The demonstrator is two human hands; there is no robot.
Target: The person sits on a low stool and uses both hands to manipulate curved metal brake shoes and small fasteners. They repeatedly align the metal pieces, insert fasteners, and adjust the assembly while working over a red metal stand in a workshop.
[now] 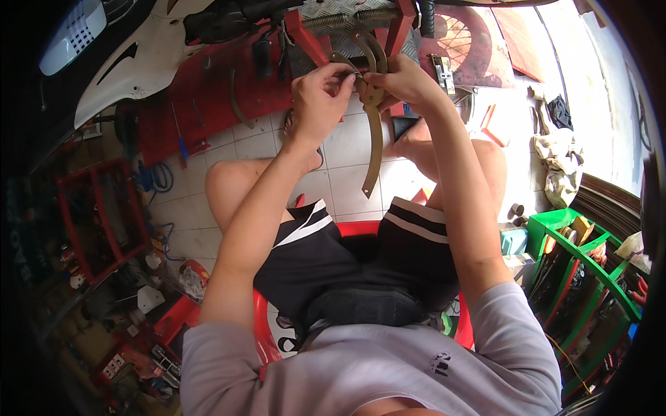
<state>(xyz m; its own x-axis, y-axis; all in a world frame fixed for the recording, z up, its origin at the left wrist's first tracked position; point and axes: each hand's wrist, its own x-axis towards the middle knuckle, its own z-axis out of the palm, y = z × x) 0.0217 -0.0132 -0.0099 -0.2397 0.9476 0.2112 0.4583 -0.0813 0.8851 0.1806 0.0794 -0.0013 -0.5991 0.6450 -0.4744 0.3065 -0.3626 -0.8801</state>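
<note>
At the top centre, several curved, olive-brass metal strips (375, 142) are joined around a round pivot plate; one long strip hangs down toward me, with a hole at its end. My right hand (411, 84) grips this strip assembly near the pivot, thumb pressed on the metal. Beside it my left hand (320, 102) is closed in a pinch at the assembly's left edge. Whatever lies between those left fingertips is too small to make out. Right behind the hands stands a red metal frame (302, 38) with a coil spring across its top.
A red platform (208, 104) at left bears another curved strip (237, 100); a blue-handled screwdriver (182, 145) lies at its edge. White motorcycle bodywork (125, 73) hangs over the upper left. A green tool rack (590, 256) stands at right, a red rack (100, 215) at left.
</note>
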